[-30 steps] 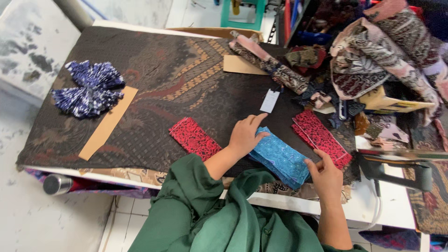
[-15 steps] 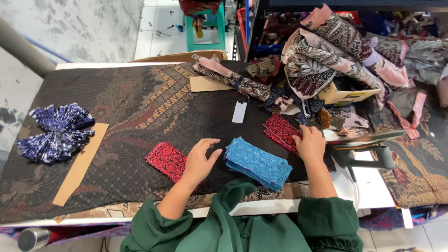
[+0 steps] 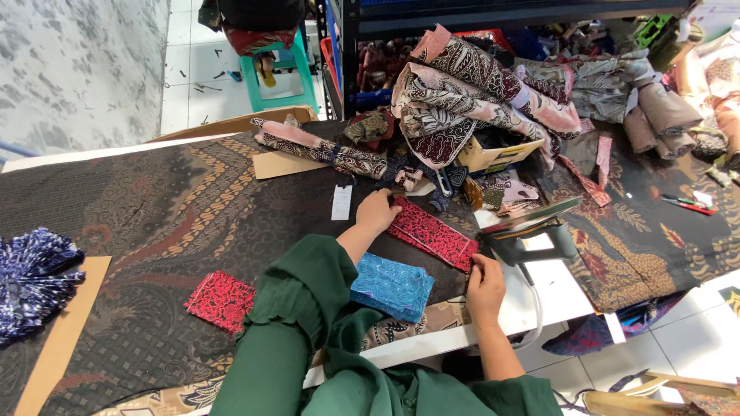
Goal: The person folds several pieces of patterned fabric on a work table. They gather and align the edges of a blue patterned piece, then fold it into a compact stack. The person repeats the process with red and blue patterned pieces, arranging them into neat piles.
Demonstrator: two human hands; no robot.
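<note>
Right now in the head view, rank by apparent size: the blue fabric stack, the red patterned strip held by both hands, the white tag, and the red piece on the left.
1. Red patterned strip
2. Blue fabric stack, partly hidden by the sleeve, so these top two are unsure
3. Red piece
4. White tag

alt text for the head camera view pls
A person in green sleeves holds a red patterned fabric strip at both ends, left hand far, right hand near, above a folded blue fabric stack on a dark batik-covered table.
</note>
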